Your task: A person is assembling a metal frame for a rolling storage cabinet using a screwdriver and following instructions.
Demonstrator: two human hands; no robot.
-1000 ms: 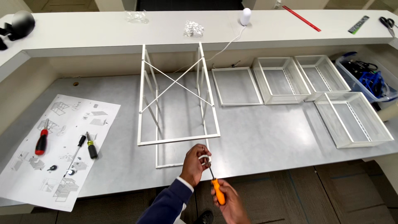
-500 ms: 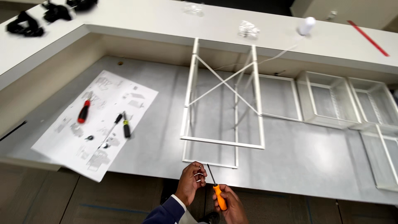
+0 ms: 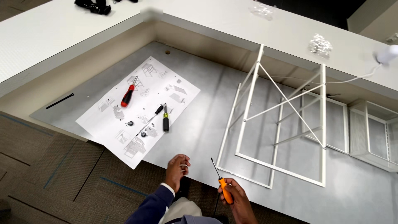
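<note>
Orange plastic formed the handle of a screwdriver [image 3: 222, 186] that was held in the right hand [image 3: 238, 200], the fingers [image 3: 230, 187] being wrapped closed around the handle with the dark shaft pointed up and to the left, its tip clear of all surfaces. The left hand [image 3: 176, 170] was observed just beside it, fingers [image 3: 183, 165] curled narrowly inward; a small pale object appeared to be pinched there, but its nature could not be determined. A dark blue sleeve [image 3: 152, 205] was noted on the left arm.

Both hands were positioned at the near edge of the grey desk [image 3: 199, 124], the left partly over the brown carpet [image 3: 45, 174]. A white wire frame [image 3: 282, 120] was found standing on the desk just beyond and to the right of the screwdriver tip, its lowest bar near but apart from the tip. Open desk surface was recorded between the frame and a sheet of printed instructions [image 3: 139, 110] lying to the left, whose near corner overhung the desk edge. On the sheet, a red-handled screwdriver [image 3: 128, 95], a black driver [image 3: 151, 119] and a black-and-yellow driver [image 3: 165, 120] were laid, well apart from the hands. White wire baskets [image 3: 369, 137] were noted behind the frame at the right, under a raised white shelf [image 3: 232, 20].
</note>
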